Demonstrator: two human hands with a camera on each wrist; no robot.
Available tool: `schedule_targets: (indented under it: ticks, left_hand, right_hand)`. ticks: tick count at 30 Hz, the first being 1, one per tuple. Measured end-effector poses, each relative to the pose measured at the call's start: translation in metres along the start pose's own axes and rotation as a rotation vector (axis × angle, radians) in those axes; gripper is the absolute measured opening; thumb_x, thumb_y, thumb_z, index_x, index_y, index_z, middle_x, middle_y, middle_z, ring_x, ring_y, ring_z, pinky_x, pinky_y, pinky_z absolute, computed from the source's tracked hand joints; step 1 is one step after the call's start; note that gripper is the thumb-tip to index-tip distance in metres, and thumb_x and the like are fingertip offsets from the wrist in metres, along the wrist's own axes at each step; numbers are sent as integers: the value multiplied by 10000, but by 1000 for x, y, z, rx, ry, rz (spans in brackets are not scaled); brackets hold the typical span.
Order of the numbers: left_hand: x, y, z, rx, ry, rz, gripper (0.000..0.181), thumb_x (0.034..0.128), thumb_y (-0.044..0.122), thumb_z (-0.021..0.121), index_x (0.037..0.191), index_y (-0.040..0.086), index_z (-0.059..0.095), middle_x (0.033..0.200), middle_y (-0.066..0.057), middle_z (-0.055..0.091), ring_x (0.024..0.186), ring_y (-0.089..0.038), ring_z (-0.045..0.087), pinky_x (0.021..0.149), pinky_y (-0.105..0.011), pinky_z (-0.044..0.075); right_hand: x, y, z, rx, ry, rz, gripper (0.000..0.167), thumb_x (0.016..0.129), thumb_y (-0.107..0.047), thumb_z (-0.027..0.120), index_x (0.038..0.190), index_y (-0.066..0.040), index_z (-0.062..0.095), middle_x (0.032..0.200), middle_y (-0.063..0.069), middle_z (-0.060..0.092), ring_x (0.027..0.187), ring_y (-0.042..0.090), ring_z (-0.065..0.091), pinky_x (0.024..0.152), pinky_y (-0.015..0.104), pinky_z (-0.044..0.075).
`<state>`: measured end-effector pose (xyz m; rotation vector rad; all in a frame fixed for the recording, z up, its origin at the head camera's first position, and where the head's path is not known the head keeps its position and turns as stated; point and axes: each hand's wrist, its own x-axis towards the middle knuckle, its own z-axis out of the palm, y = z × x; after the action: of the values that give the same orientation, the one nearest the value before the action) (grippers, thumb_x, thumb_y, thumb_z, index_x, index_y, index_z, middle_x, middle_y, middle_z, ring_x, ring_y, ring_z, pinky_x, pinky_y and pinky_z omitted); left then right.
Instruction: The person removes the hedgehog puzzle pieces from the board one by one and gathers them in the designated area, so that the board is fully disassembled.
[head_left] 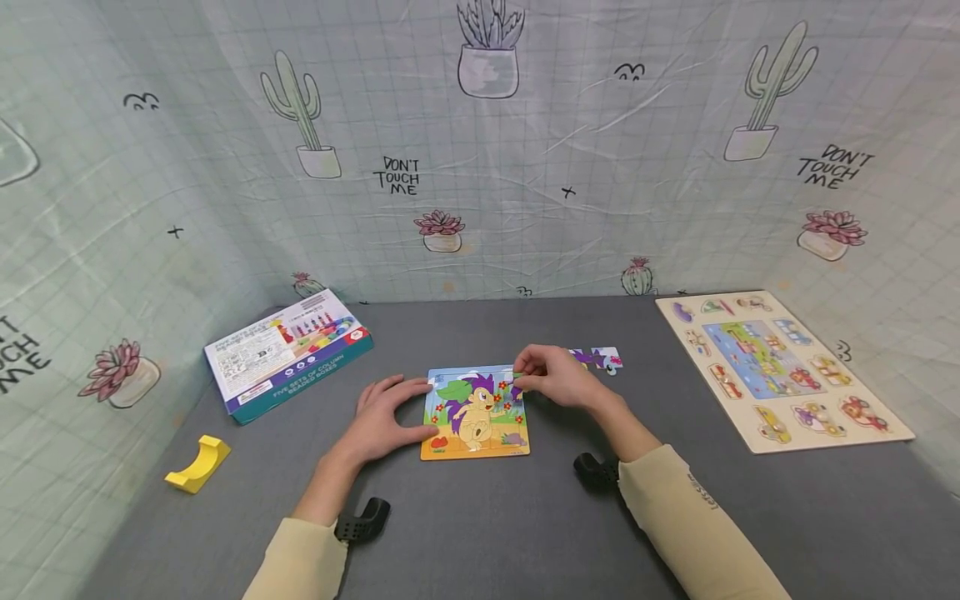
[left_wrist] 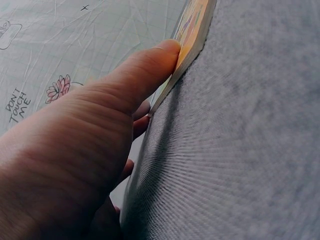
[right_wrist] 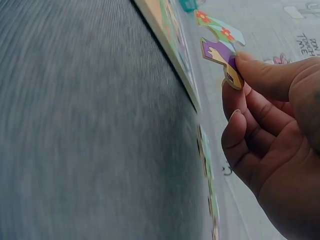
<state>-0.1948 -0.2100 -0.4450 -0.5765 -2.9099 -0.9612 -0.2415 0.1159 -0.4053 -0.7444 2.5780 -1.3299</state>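
Here, on the grey counter (head_left: 480, 533), a puzzle board (head_left: 480, 454) lies flat between both hands, its picture a purple-spined hedgehog among red flowers, with an orange border along the near edge. The left hand (head_left: 386, 421) is at the board's left side, its grip spread: the thumb rests on the edge near the lower left corner, and the fingers reach toward the upper left. The right hand (head_left: 558, 379) is at the upper right of the board, its grip pinching a puzzle piece (right_wrist: 219, 55) between thumb and finger; the piece shows purple and tan, and whether the green part with red flowers beside it belongs to the same piece, I cannot tell. Just beyond the right hand lie loose pieces (head_left: 606, 358), partly hidden behind it. Well to the left is a box (head_left: 288, 354) with a teal side, its lettering reading "Five sets of column beaded boxes", and nearer the person is a curved yellow block (head_left: 198, 464). Far to the right lies a large pale board (head_left: 744, 422) with small colourful figures around a central picture. Cloth (head_left: 517, 183) printed with potted cacti hangs behind.
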Motion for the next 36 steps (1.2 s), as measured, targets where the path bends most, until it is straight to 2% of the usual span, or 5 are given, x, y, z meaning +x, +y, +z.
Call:
schedule_targets:
  ticks: [8, 16, 21, 31, 36]
  left_hand:
    - [-4, 0, 0, -16, 15, 9, 703, 806, 456, 827, 1389, 121, 620, 1445, -98, 552, 1429, -398, 287, 1134, -649, 79]
    - [-2, 1, -1, -22, 6, -6, 709, 799, 436, 841, 1401, 139, 613, 1461, -83, 541, 1443, -381, 271, 1148, -632, 56]
    - [-1, 2, -1, -23, 3, -1, 714, 797, 444, 839, 1400, 135, 613, 1462, -91, 538, 1439, -387, 273, 1143, -640, 61]
    - [0, 1, 1, -12, 13, 12, 700, 802, 439, 838, 1393, 134, 620, 1454, -75, 548, 1432, -386, 287, 1140, -637, 73]
    - [-1, 1, 0, -13, 7, 0, 704, 801, 447, 837, 1394, 136, 618, 1454, -82, 546, 1435, -389, 282, 1141, -642, 63]
  right_hand:
    - [-8, 13, -9, -20, 19, -64, 77, 933, -36, 710, 979, -28, 649, 856, 12, 638, 760, 156, 586, 648, 295, 475]
    - [-15, 16, -19, -21, 34, 8, 93, 930, -56, 727, 988, -35, 658, 865, 23, 641, 781, 190, 586, 668, 323, 476]
    - [-17, 25, -24, -35, 20, 34, 83, 929, -44, 726, 974, -34, 657, 858, 23, 634, 776, 176, 576, 671, 305, 474]
    - [-17, 33, -27, -81, 0, 42, 75, 927, -38, 723, 961, -24, 657, 844, 29, 629, 771, 170, 568, 711, 338, 482]
    - [-16, 34, -26, -106, 1, 53, 77, 932, -39, 719, 975, -15, 659, 861, 33, 628, 786, 174, 563, 731, 346, 490]
